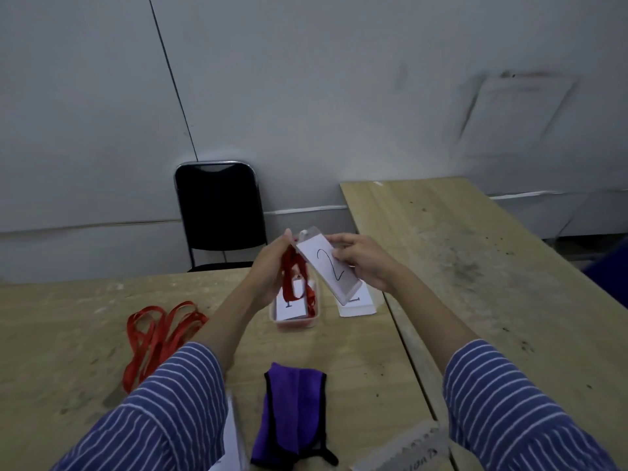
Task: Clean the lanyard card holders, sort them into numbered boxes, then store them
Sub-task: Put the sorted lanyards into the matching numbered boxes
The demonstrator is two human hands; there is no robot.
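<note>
My right hand (363, 263) holds a clear card holder (328, 268) with a card marked "2", tilted in the air above the table. Its red lanyard (292, 273) hangs down from the top, and my left hand (272, 266) grips the strap. Right below stands a clear box (295, 309) with a card marked "1" and red strap inside. Beside it on the right sits a second box (356, 305), mostly hidden behind the held card holder.
A heap of red lanyards (158, 338) lies at the left of the wooden table (68, 328). A folded purple cloth (292, 406) lies near me. A black chair (219, 212) stands behind the table. A second table (475, 266) adjoins on the right.
</note>
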